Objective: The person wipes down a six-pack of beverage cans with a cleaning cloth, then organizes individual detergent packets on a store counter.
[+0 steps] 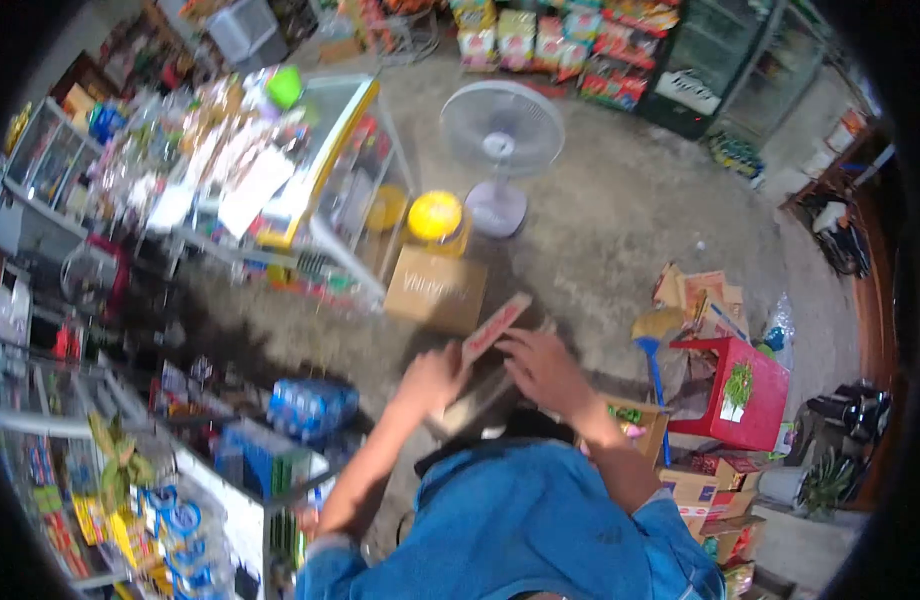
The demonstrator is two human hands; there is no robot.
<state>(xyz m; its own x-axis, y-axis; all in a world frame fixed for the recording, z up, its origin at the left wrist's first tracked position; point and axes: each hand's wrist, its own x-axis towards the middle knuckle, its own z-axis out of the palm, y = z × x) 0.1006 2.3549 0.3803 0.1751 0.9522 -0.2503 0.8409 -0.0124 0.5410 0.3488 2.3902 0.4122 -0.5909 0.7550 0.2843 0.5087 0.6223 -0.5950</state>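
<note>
A narrow cardboard piece with red print (pixel 497 328) slants up in front of me, blurred by motion. My left hand (pixel 435 378) is closed on its lower end. My right hand (pixel 548 370) is just right of it, fingers apart and bent, their tips close to the cardboard's edge. Under and between the hands is a pale carton (pixel 470 405), partly hidden by my hands and blue clothing. Just beyond the cardboard stands a closed brown box (pixel 436 290) with dark lettering.
A yellow-lidded tub (pixel 436 216) and a standing fan (pixel 500 140) are ahead, by a glass display case (pixel 325 150). To the left lies a blue bottle pack (pixel 312 408). A red stool (pixel 745 390) and a blue-handled broom (pixel 655 370) are at right.
</note>
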